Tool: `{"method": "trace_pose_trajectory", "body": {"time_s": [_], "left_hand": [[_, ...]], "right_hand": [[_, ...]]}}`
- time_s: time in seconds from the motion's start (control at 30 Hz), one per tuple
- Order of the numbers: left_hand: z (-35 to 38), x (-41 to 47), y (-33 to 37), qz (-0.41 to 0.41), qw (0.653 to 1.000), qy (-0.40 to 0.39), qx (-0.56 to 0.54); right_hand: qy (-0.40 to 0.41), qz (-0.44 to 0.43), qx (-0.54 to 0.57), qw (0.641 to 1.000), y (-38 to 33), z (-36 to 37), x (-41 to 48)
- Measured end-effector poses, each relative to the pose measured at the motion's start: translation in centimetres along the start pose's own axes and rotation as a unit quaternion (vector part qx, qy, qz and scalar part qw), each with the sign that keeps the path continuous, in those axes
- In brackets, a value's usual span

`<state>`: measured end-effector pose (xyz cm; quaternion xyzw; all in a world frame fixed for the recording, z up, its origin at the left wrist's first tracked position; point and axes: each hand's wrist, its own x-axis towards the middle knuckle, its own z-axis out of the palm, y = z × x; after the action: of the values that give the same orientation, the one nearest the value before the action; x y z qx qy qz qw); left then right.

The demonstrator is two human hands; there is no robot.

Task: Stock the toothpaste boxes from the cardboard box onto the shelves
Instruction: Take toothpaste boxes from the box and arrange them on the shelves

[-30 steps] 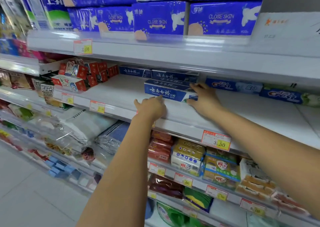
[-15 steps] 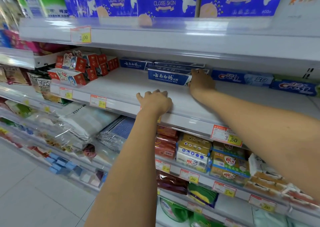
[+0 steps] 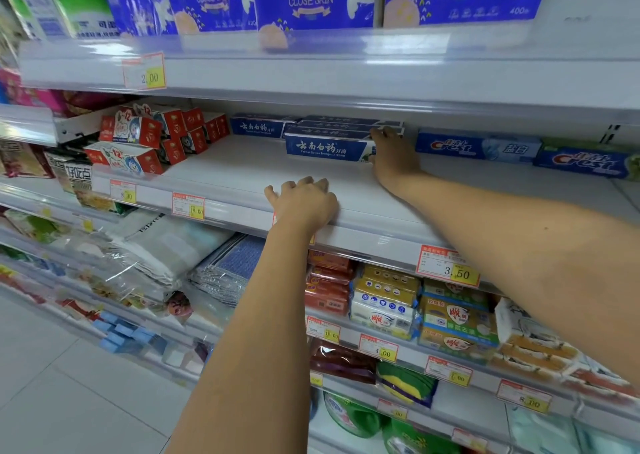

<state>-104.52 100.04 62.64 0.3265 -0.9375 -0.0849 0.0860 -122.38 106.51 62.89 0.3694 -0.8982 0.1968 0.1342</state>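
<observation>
Several blue toothpaste boxes (image 3: 325, 148), right ends hidden behind right hand (image 3: 393, 159).

Reaching forward with both bare arms, forearms uncovered. Resting the left hand (image 3: 304, 200) palm down at the front lip of the shelf (image 3: 225, 176), knuckles up, fingers bent and close together, thumb stuck out to the left, gripping nothing. Extending the right arm farther and higher, in from the right side, wrist nearly straight. Laying the right hand (image 3: 391, 155) against the right end of the stacked toothpaste boxes (image 3: 325, 148), fingers stretched toward the back, thumb low by the front box. Holding the two hands apart, left nearer than right.
</observation>
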Motion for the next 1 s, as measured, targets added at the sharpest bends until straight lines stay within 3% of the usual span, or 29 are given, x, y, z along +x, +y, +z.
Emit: {"method": "trace_pose_trajectory", "body": {"time_s": [0.2,0.3,0.4,0.5,0.57,0.63,0.83,1.0], "left_hand": [[-0.3,-0.7,0.2,-0.01,1.0,0.016,-0.001],[0.4,-1.5,0.4,-0.023,0.992,0.102,-0.068],[2.1,-4.6,1.8,0.02,0.938,0.257,-0.231],[4.1,-10.5,4.7,0.066,0.869,0.317,-0.374],[6.2,-14.5,6.5,0.064,0.855,0.299,-0.418],[9.4,-18.0,8.1,0.068,0.869,0.235,-0.431],[18.6,-26.2,15.7,0.093,0.911,0.053,-0.397],[25.6,-31.7,24.9,0.124,0.907,-0.065,-0.398]], "right_hand": [[-0.075,0.026,0.018,0.997,-0.3,-2.0,-2.5],[-0.121,0.017,0.018,0.992,-0.6,-4.1,-5.5],[-0.062,-0.053,0.059,0.995,-0.5,-7.5,-10.2],[0.018,-0.124,0.127,0.984,0.9,-10.9,-16.3],[0.018,-0.166,0.151,0.974,2.9,-12.8,-20.7],[-0.013,-0.182,0.157,0.971,5.9,-14.0,-25.1],[-0.115,-0.115,0.097,0.982,18.4,-13.6,-35.6],[-0.224,-0.024,0.081,0.971,30.1,-12.2,-45.9]]}}
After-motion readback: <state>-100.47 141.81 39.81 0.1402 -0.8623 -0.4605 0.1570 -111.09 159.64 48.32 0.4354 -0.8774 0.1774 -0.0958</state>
